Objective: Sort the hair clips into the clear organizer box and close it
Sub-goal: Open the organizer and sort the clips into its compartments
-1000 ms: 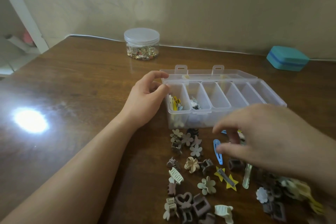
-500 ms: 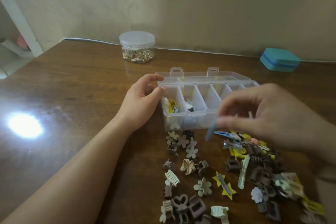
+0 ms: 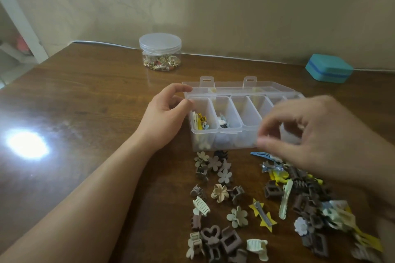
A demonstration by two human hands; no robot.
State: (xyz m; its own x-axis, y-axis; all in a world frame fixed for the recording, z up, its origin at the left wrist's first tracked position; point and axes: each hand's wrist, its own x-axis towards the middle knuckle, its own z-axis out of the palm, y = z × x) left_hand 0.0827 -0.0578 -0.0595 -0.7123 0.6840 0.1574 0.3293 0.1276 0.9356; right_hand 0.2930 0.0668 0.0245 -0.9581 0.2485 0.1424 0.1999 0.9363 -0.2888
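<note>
Clear organizer box at frame centre, lid open and folded back; clips lie in only the two leftmost compartments, others look empty. Left hand steadies the box's left end, thumb and fingers curled against the corner. Right hand hovers over the box's front right, blurred; thumb and forefinger close together, but whether this grip pinches a clip I cannot tell.

Hair clips scattered just in front of the box: sorting is early. Next move likely calls for matching a clip to a compartment.

Dark wood table, glare at left. Lidded jar behind; teal case upper right; pale wall.
</note>
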